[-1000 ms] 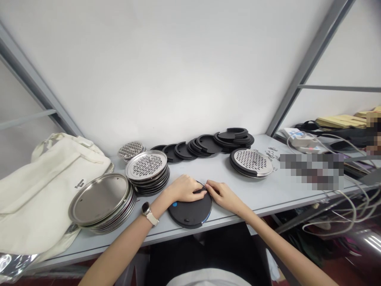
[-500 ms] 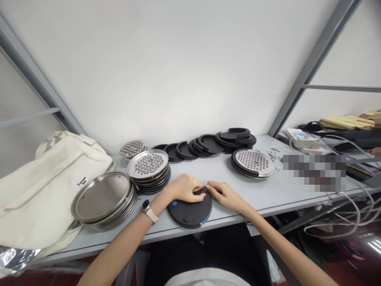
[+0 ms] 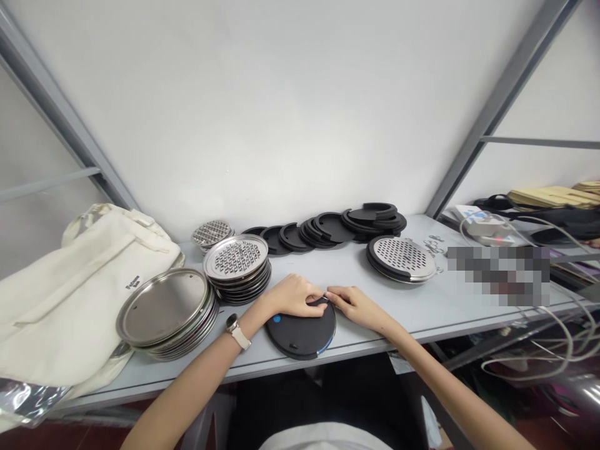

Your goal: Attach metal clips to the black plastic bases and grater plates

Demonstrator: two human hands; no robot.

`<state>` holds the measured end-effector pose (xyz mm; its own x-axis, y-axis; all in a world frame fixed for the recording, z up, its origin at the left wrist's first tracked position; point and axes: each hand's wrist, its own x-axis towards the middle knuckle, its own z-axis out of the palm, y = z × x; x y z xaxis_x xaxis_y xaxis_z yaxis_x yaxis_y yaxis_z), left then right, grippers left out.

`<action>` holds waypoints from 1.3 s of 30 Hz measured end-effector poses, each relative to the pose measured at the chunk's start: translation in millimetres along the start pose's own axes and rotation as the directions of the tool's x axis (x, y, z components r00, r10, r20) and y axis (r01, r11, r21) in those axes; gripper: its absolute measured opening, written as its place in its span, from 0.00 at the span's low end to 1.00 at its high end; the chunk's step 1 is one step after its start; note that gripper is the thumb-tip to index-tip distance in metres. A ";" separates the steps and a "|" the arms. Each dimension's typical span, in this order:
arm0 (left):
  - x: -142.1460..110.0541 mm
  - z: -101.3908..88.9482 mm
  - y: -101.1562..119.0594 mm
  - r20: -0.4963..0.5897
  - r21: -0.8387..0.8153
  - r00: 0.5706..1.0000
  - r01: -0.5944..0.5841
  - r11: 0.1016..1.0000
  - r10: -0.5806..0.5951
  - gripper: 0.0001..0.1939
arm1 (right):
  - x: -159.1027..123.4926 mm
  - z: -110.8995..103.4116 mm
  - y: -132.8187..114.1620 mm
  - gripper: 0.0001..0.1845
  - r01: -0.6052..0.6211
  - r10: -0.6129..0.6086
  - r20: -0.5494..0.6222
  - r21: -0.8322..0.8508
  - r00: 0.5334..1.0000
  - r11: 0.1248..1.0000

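Observation:
A round black disc [image 3: 300, 334] lies flat at the table's front edge. It has a blue dot on its left and a bluish shiny strip along its lower right rim. My left hand [image 3: 299, 296] rests on the disc's far side, thumb and fingers closed at the rim. Against the same spot, my right hand [image 3: 352, 304] pinches a small shiny metal piece, mostly hidden by the fingertips. Both hands' fingertips almost meet there. To the right sits a perforated metal grater disc [image 3: 404, 257] in a black holder, with several small metal clips [image 3: 434, 244] beside it.
On the left stand stacks of plain metal discs [image 3: 164, 306] and grater discs [image 3: 235, 257], with a smaller grater stack [image 3: 212, 234] behind. Black ring holders [image 3: 332, 226] overlap along the wall. A cream bag [image 3: 89, 294] covers the left end; white cables [image 3: 562, 337] hang at right.
Both hands stay at the disc's far rim, with only a slight shift of the fingers. The whole view has moved a little; nothing else has visibly changed place.

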<state>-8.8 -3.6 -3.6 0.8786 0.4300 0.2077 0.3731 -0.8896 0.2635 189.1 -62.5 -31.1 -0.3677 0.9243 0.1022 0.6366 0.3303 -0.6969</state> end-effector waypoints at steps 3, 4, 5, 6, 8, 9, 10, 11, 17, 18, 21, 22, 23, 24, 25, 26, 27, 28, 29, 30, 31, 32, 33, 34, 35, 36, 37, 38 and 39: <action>0.2 0.3 0.3 -0.003 -0.008 1.000 -0.011 1.000 0.011 0.18 | -0.1 -1.3 -2.1 0.21 0.007 -0.007 0.022 -0.008 1.000 1.000; 0.3 0.5 0.3 -0.001 -0.006 1.000 -0.013 1.000 0.013 0.18 | -0.6 -1.5 -2.8 0.21 0.010 -0.009 0.023 -0.013 1.000 1.000; 0.3 0.9 0.3 -0.001 -0.001 1.000 -0.014 1.000 0.014 0.18 | -1.2 -1.6 -3.5 0.20 0.012 -0.011 0.019 -0.022 1.000 1.000; 0.4 1.2 0.3 -0.002 0.005 1.000 -0.015 1.000 0.015 0.18 | -1.8 -1.7 -4.2 0.20 0.012 -0.011 0.013 -0.035 1.000 0.999; 0.5 1.7 0.4 -0.004 0.020 1.000 -0.019 1.000 0.019 0.17 | -2.9 -1.6 -5.8 0.20 0.008 -0.008 0.000 -0.068 1.000 0.998; 0.5 1.8 0.5 -0.005 0.028 1.000 -0.020 0.999 0.020 0.17 | -3.3 -1.5 -6.7 0.20 0.006 -0.006 -0.004 -0.083 1.000 0.997; 0.5 1.8 0.7 -0.006 0.035 1.000 -0.020 0.999 0.020 0.17 | -3.6 -1.6 -7.7 0.19 0.005 -0.005 -0.007 -0.097 1.000 0.995; 0.5 1.7 0.9 -0.006 0.042 1.000 -0.018 0.999 0.018 0.16 | -3.7 -1.7 -8.7 0.19 0.005 -0.006 -0.007 -0.108 1.000 0.994; 0.6 1.3 1.6 0.000 0.071 1.000 -0.008 0.997 0.008 0.16 | -4.3 -1.9 -12.5 0.18 0.012 -0.014 -0.014 -0.138 1.000 0.990; 0.6 1.4 1.5 0.003 0.073 1.000 -0.011 0.997 0.010 0.16 | -4.3 -1.7 -12.5 0.18 0.014 -0.016 -0.014 -0.140 1.000 0.990; 0.7 1.7 1.2 0.003 0.079 1.000 -0.017 0.997 0.017 0.15 | -3.6 -1.3 -12.1 0.18 0.020 -0.021 -0.006 -0.148 1.000 0.989; 0.6 1.7 1.2 0.002 0.081 1.000 -0.019 0.997 0.019 0.15 | -3.1 -1.3 -12.1 0.18 0.023 -0.023 -0.001 -0.149 1.000 0.989; 0.6 1.6 1.2 0.003 0.084 1.000 -0.021 0.996 0.020 0.15 | -2.6 -1.3 -12.3 0.18 0.025 -0.025 0.003 -0.147 1.000 0.989; 0.5 1.4 1.3 0.004 0.086 1.000 -0.022 0.996 0.022 0.15 | -2.1 -1.4 -12.6 0.18 0.027 -0.027 0.004 -0.144 1.000 0.989; 0.4 1.3 1.5 0.007 0.086 1.000 -0.023 0.996 0.023 0.14 | -1.6 -1.4 -13.0 0.18 0.030 -0.030 0.003 -0.139 1.000 0.990; 0.2 1.1 1.6 0.008 0.085 1.000 -0.022 0.996 0.022 0.14 | -1.3 -1.4 -13.3 0.18 0.031 -0.031 0.002 -0.136 1.000 0.990; 0.0 1.1 1.7 0.008 0.084 1.000 -0.019 0.996 0.019 0.14 | -1.2 -1.3 -13.6 0.18 0.032 -0.032 0.002 -0.134 0.999 0.990; -0.1 1.2 1.7 0.008 0.081 1.000 -0.015 0.997 0.014 0.15 | -1.1 -1.1 -13.7 0.18 0.032 -0.032 0.002 -0.133 0.999 0.991; -0.1 1.4 1.7 0.007 0.078 1.000 -0.010 0.997 0.009 0.15 | -1.2 -0.8 -13.7 0.19 0.032 -0.032 0.004 -0.132 0.999 0.991; -0.1 1.7 1.5 0.006 0.076 1.000 -0.006 0.997 0.005 0.15 | -1.4 -0.5 -13.6 0.18 0.031 -0.031 0.006 -0.132 1.000 0.991; 0.0 2.2 1.3 0.006 0.074 1.000 -0.002 0.997 0.002 0.15 | -1.6 -0.1 -13.3 0.18 0.029 -0.028 0.006 -0.131 1.000 0.991; 0.2 2.6 1.0 0.006 0.072 1.000 -0.001 0.997 0.001 0.16 | -1.7 0.2 -12.9 0.18 0.027 -0.027 0.005 -0.132 1.000 0.991; 0.5 3.1 0.7 0.006 0.071 1.000 -0.002 0.997 0.001 0.16 | -1.8 0.5 -12.6 0.18 0.025 -0.025 0.004 -0.135 1.000 0.990; 0.9 3.5 0.5 0.004 0.070 1.000 -0.003 0.998 0.002 0.16 | -1.8 0.8 -12.3 0.18 0.024 -0.023 0.003 -0.141 1.000 0.990; 1.3 3.8 0.2 0.004 0.068 1.000 -0.005 0.998 0.004 0.16 | -1.7 1.0 -12.1 0.18 0.023 -0.022 0.002 -0.147 1.000 0.989; 1.6 4.1 0.0 0.005 0.066 1.000 -0.006 0.998 0.006 0.16 | -1.7 1.2 -12.0 0.19 0.021 -0.021 0.003 -0.152 1.000 0.988; 1.9 4.3 -0.1 0.006 0.064 1.000 -0.006 0.998 0.006 0.16 | -1.6 1.3 -12.2 0.19 0.020 -0.020 0.003 -0.157 1.000 0.987; 2.1 4.5 -0.2 0.009 0.062 1.000 -0.004 0.998 0.004 0.16 | -1.6 1.3 -12.4 0.19 0.020 -0.019 0.005 -0.159 1.000 0.987; 2.3 4.6 -0.3 0.011 0.059 1.000 -0.002 0.998 0.001 0.16 | -1.6 1.2 -12.8 0.19 0.019 -0.019 0.006 -0.159 1.000 0.987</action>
<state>-5.6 -3.1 -7.5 0.8822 0.4273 0.1979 0.3886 -0.8979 0.2067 180.7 -68.5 -23.2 -0.3836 0.9169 0.1107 0.7291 0.3742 -0.5730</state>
